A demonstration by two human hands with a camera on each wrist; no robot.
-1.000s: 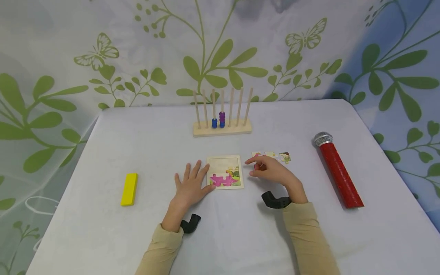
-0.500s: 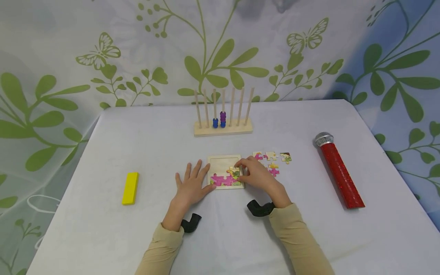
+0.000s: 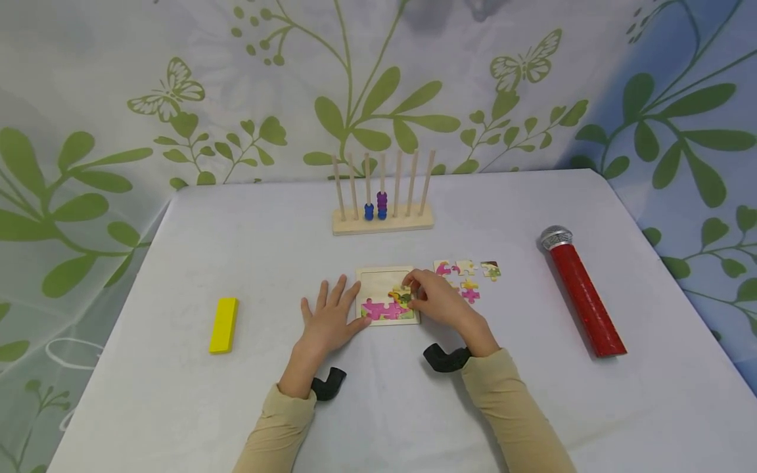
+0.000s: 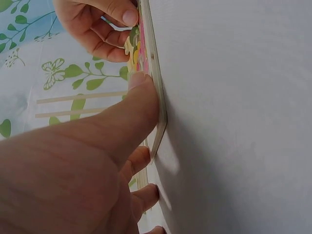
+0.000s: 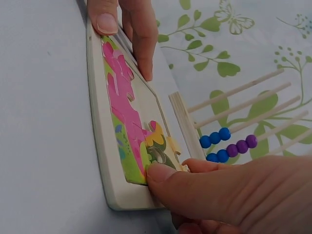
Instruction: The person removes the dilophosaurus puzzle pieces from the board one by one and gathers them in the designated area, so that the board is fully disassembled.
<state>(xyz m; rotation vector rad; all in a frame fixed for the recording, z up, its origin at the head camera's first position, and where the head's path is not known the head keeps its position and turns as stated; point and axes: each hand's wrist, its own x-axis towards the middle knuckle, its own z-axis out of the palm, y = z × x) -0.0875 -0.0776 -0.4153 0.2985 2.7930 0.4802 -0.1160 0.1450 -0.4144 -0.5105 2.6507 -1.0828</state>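
Observation:
A light wooden puzzle tray (image 3: 372,279) lies in front of me, with joined pink and green pieces (image 3: 378,310) along its near side. My left hand (image 3: 328,320) is spread flat at the tray's left side, thumb on the near left corner and fingertip at the left rim. At the tray's right side, my right hand (image 3: 440,300) pinches a yellow and green puzzle piece (image 5: 158,146) between thumb and fingers, above the pink pieces. The right wrist view shows the thumb on the piece's near edge; part of the piece is hidden by the fingers.
Several loose puzzle pieces (image 3: 470,292) lie right of the tray. Behind it stands a wooden peg rack (image 3: 384,225) with blue and purple beads. A yellow block (image 3: 223,325) lies at left, a red microphone (image 3: 582,295) at right. A patterned cloth (image 3: 378,98) hangs behind the table.
My right hand has moved left from beside the loose pieces onto the tray's right side, uncovering some of them. During the last half second it has barely shifted. My left hand has stayed put.

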